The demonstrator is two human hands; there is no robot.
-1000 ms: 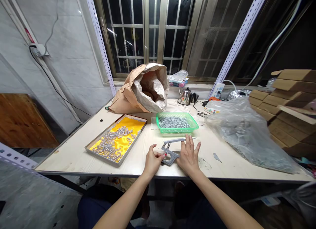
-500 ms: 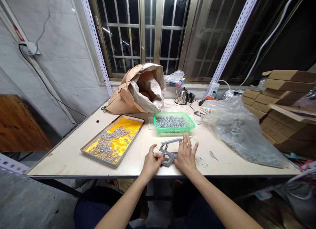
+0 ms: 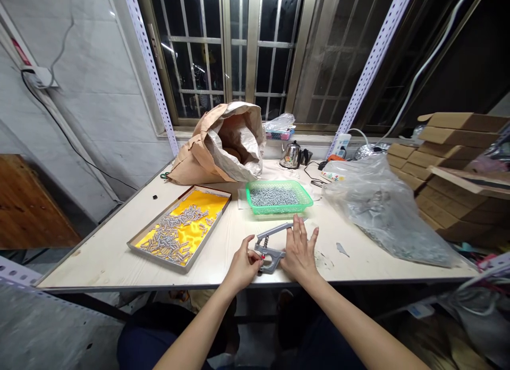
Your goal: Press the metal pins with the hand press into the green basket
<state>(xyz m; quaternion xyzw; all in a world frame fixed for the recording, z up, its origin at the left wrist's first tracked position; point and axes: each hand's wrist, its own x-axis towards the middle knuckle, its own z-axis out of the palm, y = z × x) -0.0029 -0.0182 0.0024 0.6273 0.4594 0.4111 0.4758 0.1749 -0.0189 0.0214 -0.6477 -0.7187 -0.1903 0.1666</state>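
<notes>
A grey hand-pliers tool [image 3: 274, 259] with a coil spring between its two arms and a small red part lies near the table's front edge. My right hand [image 3: 299, 250] is over its handle end, fingers stretched across the upper arm and the thumb side by the lower one, holding it against the table. At the jaw end, the thumb and fingertips of my left hand [image 3: 243, 263] are pinched together next to the red part; whatever is between them is too small to make out. Behind the tool stands a green basket [image 3: 279, 208] full of small silvery metal pieces.
To the left, a shallow box [image 3: 133, 247] lined with yellow cloth holds many small metal parts. A large paper sack [image 3: 195, 160] lies open at the back. A clear plastic bag [image 3: 382, 210], a kettle [image 3: 292, 155] and stacked cardboard boxes [image 3: 450, 200] occupy the right side.
The view has shifted slightly. The pliers' upper arm slants a little more, and my left hand's pinch remains at the jaw end. My right hand stays on the handles.
</notes>
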